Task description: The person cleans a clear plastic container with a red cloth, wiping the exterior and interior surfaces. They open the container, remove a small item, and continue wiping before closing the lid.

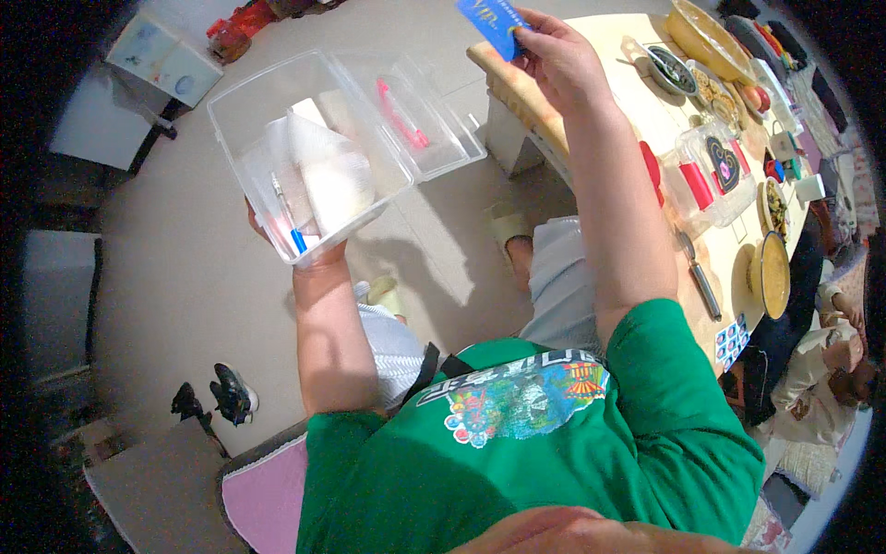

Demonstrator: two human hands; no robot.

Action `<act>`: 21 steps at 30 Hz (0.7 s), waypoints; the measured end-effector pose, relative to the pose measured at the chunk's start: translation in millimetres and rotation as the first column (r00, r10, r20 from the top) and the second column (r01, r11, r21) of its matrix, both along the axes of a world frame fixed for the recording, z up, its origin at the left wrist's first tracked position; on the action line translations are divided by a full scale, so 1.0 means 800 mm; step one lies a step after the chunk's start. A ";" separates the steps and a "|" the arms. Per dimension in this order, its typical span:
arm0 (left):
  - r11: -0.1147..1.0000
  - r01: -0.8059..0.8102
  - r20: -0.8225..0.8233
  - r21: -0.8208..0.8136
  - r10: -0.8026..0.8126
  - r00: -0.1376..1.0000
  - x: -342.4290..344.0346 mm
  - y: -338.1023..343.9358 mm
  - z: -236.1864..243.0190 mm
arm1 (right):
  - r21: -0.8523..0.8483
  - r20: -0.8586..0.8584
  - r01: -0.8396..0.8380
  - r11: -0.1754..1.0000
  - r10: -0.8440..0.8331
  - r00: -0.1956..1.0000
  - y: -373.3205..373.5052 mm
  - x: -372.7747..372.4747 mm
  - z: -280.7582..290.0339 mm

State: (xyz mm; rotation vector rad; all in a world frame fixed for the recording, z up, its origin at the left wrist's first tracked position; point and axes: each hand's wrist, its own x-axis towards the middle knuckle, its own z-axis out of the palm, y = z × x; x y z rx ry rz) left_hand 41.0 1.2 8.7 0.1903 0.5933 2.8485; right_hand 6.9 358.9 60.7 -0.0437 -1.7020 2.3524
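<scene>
My left hand is closed on the lower end of a clear plastic box, holding it tilted above the floor. Some of its fingers are hidden beneath the box. The hinged lid hangs open to the right, with a pink handle on it. Inside the box lie folded white paper tissues and a slim pen-like item with a blue end. Raised over the table's far left corner, my right hand pinches a blue card, partly cut off by the upper edge of the view.
The table on the right holds bowls of food, a clear container with red clips, a peeler-like utensil and a yellow bowl. Shoes stand on the floor at left. Another person sits at far right.
</scene>
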 end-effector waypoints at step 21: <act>0.909 0.279 0.038 0.309 -0.305 0.952 0.004 0.022 0.013 | 0.025 -0.077 -0.095 0.995 0.097 0.992 -0.071 0.070 0.028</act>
